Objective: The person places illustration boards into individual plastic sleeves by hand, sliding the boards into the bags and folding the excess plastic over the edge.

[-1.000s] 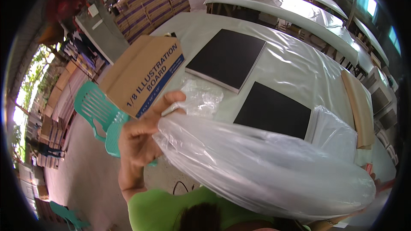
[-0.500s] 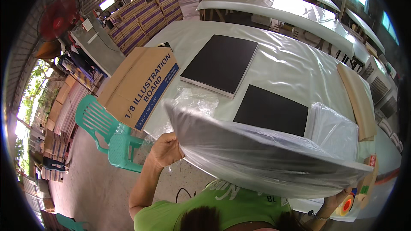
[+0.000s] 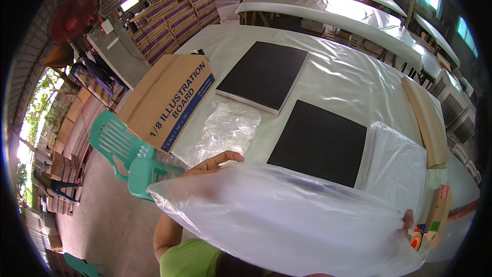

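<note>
A large clear plastic bag (image 3: 287,220) is stretched wide in front of me, held between both hands. My left hand (image 3: 212,164) grips its left edge, thumb on top, fingers behind the plastic. My right hand (image 3: 407,223) pinches the bag's lower right corner, only fingertips showing. Beyond the bag, a black square board (image 3: 320,141) lies flat on the table, and a second stack of black boards (image 3: 264,74) lies farther back. A stack of clear bags (image 3: 397,161) rests to the right of the near board.
A tilted cardboard box (image 3: 166,100) leans at the table's left edge by crumpled plastic (image 3: 225,128). A green plastic chair (image 3: 125,151) stands below it. A wooden slab (image 3: 425,118) and a tape dispenser (image 3: 435,215) sit at right. The table (image 3: 338,79) is covered in plastic sheet.
The bag has dropped lower and spread wider. My left hand moved down and right along its edge, and the head view tilted toward the table.
</note>
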A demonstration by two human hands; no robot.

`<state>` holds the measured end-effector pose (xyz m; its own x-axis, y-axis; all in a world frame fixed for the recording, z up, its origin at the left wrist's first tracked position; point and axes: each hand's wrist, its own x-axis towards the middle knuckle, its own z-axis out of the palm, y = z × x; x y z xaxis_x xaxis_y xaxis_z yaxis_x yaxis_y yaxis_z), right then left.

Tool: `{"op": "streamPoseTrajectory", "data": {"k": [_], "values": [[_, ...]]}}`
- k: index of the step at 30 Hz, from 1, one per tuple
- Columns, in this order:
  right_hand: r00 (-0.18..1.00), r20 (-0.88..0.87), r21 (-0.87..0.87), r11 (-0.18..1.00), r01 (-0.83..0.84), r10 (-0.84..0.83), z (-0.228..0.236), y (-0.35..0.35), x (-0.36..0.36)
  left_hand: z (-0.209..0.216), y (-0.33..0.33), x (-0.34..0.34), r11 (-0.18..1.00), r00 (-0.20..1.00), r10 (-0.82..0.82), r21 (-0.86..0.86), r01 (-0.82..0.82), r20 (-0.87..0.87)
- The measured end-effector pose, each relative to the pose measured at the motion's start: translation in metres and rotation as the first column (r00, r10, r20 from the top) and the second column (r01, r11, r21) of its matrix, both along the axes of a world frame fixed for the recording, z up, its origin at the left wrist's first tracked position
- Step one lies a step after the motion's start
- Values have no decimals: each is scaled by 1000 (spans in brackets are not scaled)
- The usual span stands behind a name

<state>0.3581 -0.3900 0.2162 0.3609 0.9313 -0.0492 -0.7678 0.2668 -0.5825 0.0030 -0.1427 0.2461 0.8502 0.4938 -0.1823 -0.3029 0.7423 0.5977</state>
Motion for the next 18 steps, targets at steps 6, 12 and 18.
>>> {"op": "streamPoseTrajectory", "data": {"k": [6, 12, 18], "values": [[994, -37, -65, 992, -104, 102, -41, -9, 11, -29, -1, -10, 976, 899, -153, 80, 203, -410], [975, 14, -289, 935, -206, 220, -107, -26, 45, -75, 9, 3, 974, 874, -173, 56, 221, -454], [941, -100, -188, 923, -336, 322, -149, -18, 54, -126, 17, -8, 977, 880, -174, 35, 211, -442]]}}
